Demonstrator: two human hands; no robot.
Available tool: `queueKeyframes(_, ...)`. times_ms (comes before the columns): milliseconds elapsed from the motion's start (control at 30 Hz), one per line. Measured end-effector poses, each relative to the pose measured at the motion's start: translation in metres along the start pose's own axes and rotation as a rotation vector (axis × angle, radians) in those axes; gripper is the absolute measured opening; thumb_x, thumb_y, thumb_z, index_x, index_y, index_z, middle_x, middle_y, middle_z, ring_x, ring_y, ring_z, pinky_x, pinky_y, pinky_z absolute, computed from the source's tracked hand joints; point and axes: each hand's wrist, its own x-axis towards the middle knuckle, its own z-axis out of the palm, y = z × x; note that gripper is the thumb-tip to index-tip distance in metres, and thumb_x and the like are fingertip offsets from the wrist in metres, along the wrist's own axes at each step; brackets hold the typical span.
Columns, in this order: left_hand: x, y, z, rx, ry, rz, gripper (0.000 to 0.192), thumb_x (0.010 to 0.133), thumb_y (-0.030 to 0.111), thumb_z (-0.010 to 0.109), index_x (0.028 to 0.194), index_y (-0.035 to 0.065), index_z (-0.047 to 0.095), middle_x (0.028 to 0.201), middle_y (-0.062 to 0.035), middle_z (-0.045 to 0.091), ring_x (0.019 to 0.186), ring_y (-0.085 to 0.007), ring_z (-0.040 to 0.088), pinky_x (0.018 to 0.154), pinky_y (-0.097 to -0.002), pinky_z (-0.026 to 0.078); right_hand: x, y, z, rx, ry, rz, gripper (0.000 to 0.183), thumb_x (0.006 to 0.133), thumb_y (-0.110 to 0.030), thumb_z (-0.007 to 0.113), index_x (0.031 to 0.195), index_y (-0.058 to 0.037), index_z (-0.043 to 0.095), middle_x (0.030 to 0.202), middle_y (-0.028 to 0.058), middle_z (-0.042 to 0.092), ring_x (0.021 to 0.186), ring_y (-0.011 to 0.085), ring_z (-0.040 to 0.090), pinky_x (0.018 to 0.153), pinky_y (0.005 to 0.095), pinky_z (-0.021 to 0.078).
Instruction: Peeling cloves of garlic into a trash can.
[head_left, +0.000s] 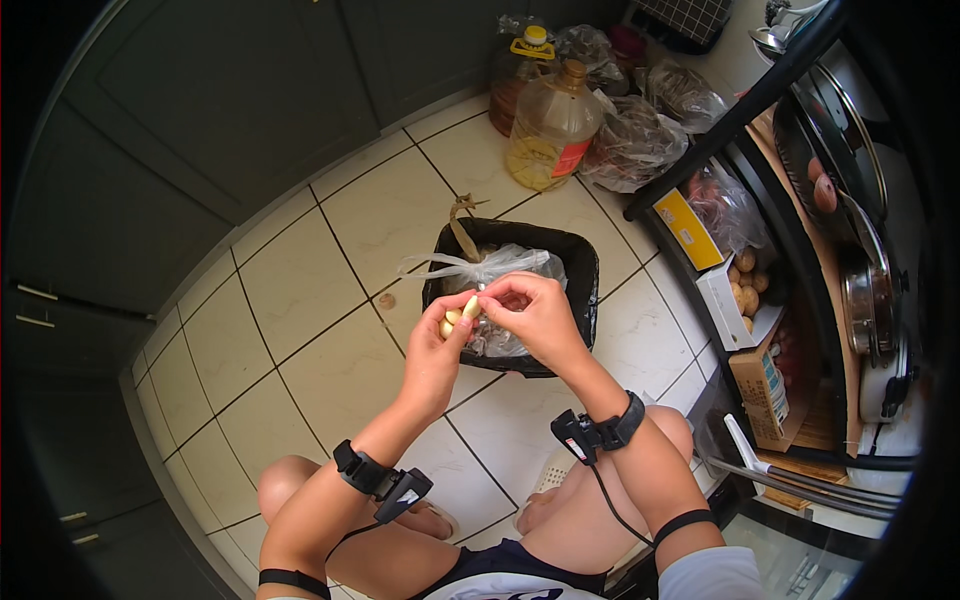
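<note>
My left hand (436, 346) holds several pale, peeled garlic cloves (448, 327) in its curled fingers. One garlic clove (471, 306) stands up between its thumb and forefinger. The thumb and forefinger of my right hand (546, 319) pinch together at that clove's upper tip. Both hands are above a bin lined with a black plastic bag (583, 300). Inside the bin lie a knotted clear plastic bag (525, 261) and other refuse, partly hidden by my hands. A brown, withered strip (463, 234) leans over its far rim.
Large plastic oil bottles (553, 127) and filled plastic bags (637, 142) stand on the tiles beyond the bin. To the right, a black rack (720, 120) holds potatoes (746, 289), boxes and pans (866, 300). Dark cabinets (187, 112) line the left. A small brown scrap (386, 301) lies on the floor.
</note>
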Motion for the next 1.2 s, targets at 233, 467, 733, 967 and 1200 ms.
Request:
queueKeyframes(233,-0.0022,0.0019,0.0034,0.054,-0.01,0.004,0.025,0.093,0.007,0.052,0.118,0.0013,0.054,0.1,-0.0004,0.057,0.084,-0.0059,0.05,0.078,-0.0209,0.043,-0.0005,0.0043,0.0006,-0.139,0.042,-0.055,0.009,0.079,-0.003,0.064,0.083,0.0049,0.063,0.08,0.0081,0.063,0.07,0.0125,0.064,0.064,0.0251,0.0517)
queueKeyframes(467,0.0002,0.0002,-0.0006,0.0,-0.002,0.014,0.025,0.094,0.007,0.052,0.118,0.0015,0.054,0.101,-0.0014,0.058,0.084,-0.0063,0.051,0.079,-0.0217,0.044,0.0017,0.0034,-0.0016,-0.024,0.008,-0.026,0.008,0.08,-0.002,0.065,0.083,0.0051,0.065,0.08,0.0079,0.064,0.07,0.0123,0.064,0.064,0.0245,0.0515)
queueKeyframes(733,-0.0006,-0.0035,-0.0006,0.056,-0.011,0.009,0.024,0.094,0.007,0.052,0.117,0.0022,0.055,0.099,-0.0014,0.058,0.085,-0.0061,0.052,0.077,-0.0217,0.045,0.0011,0.0047,-0.003,-0.045,0.002,0.029,0.009,0.081,-0.003,0.065,0.083,0.006,0.066,0.078,0.0069,0.066,0.07,0.0104,0.063,0.064,0.0236,0.0513)
queueKeyframes(967,-0.0001,-0.0004,-0.0004,0.068,0.009,0.015,0.024,0.094,0.008,0.052,0.117,0.0026,0.055,0.098,-0.0006,0.058,0.084,-0.006,0.051,0.077,-0.0208,0.044,0.0008,0.0027,-0.0015,-0.024,0.022,-0.019,0.011,0.079,-0.005,0.065,0.083,0.0051,0.066,0.08,0.0082,0.066,0.069,0.0123,0.064,0.062,0.0252,0.0516)
queueKeyframes(1200,-0.0012,-0.0008,0.0028,0.088,-0.004,0.047,0.024,0.094,0.008,0.052,0.117,0.0018,0.054,0.099,-0.0006,0.058,0.084,-0.0061,0.051,0.078,-0.0211,0.044,-0.0007,-0.0005,0.003,-0.249,0.086,-0.178,0.009,0.076,-0.004,0.065,0.078,0.0045,0.061,0.075,0.0094,0.063,0.065,0.0173,0.064,0.06,0.0282,0.052)
